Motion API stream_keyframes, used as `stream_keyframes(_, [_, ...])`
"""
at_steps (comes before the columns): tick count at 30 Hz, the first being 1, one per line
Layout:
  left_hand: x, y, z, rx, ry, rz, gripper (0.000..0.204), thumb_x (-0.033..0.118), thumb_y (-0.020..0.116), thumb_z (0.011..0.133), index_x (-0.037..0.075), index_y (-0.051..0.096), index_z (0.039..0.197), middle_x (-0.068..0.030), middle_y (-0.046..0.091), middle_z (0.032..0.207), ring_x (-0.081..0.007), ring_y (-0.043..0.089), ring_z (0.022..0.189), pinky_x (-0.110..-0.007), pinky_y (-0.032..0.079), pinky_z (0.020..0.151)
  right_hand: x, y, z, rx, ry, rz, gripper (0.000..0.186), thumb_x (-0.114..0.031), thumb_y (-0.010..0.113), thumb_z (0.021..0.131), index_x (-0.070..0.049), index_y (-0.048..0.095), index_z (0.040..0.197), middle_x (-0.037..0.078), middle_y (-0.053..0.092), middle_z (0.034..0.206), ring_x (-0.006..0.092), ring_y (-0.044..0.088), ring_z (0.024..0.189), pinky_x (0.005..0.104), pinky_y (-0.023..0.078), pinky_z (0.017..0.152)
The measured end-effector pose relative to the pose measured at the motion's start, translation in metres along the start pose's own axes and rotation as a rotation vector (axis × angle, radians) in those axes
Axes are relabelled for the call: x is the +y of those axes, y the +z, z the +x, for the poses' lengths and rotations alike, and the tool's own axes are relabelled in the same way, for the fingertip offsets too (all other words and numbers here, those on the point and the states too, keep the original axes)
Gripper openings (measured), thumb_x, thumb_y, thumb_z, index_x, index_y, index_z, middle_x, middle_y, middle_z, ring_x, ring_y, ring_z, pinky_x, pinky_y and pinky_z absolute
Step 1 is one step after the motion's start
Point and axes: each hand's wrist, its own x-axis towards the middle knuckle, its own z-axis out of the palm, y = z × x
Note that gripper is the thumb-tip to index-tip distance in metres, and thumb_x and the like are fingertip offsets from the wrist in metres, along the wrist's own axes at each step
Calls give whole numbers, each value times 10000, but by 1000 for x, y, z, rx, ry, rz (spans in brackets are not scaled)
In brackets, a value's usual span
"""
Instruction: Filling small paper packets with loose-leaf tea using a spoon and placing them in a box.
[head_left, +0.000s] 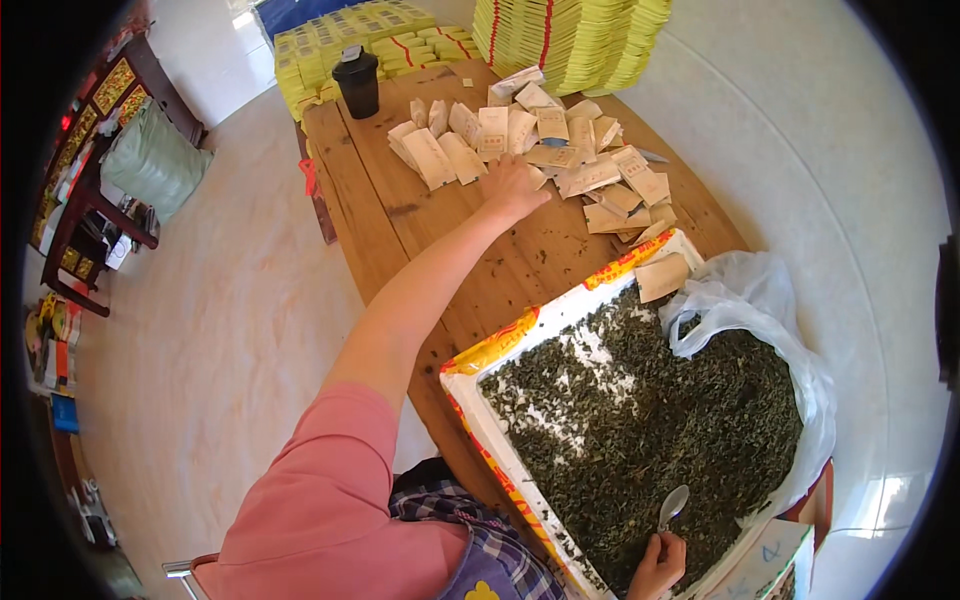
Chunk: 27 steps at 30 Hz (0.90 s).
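Observation:
My left hand (pixel 512 190) stretches far over the wooden table, its fingers closed at the near edge of a heap of small brown paper packets (pixel 492 132). A pale packet edge shows beside those fingers; the rest of that packet is hidden under the hand. Low on the right, my right hand (pixel 658 566) grips a small clear spoon (pixel 674 503) by its handle, its bowl pointing up and away. Below the spoon, dark dried tea leaves (pixel 680 420) spread across a white foam box (pixel 478 382) edged with red and yellow tape.
One brown packet (pixel 662 277) lies on the box's far corner, beside a clear plastic bag (pixel 790 340). A black lidded cup (pixel 357 84) stands at the table's far left. Yellow stacks (pixel 565 40) rise behind the wooden table (pixel 400 215). A pale green sack (pixel 155 158) sits far left.

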Motion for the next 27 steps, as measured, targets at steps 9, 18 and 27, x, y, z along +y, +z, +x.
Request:
stream_keyframes(9, [-31,11,19,-224,59,-107,455,338,752,665,72,697,1029,-153,647,1157,-316,610,1058,-427,496,894,12,6,-9,104,400,200,105,-57,630,890,14,654,963,127,646,861,239,607,730,342,494,659])
stream_keyframes(18, [38,-53,-90,-410,251,-1190,657,257,695,875,32,397,1415,-62,575,1202,-151,578,1069,-310,482,882,3,-4,3,243,570,663,55,-25,623,890,7,646,929,28,620,779,93,583,687,227,467,650])
stream_keyframes(27, [119,-46,-189,-770,837,-671,662,54,707,726,8,479,1346,-101,525,1337,-206,504,1249,-327,392,1034,29,-50,25,331,50,96,78,30,625,843,-3,622,913,144,626,850,323,613,745,347,488,662])
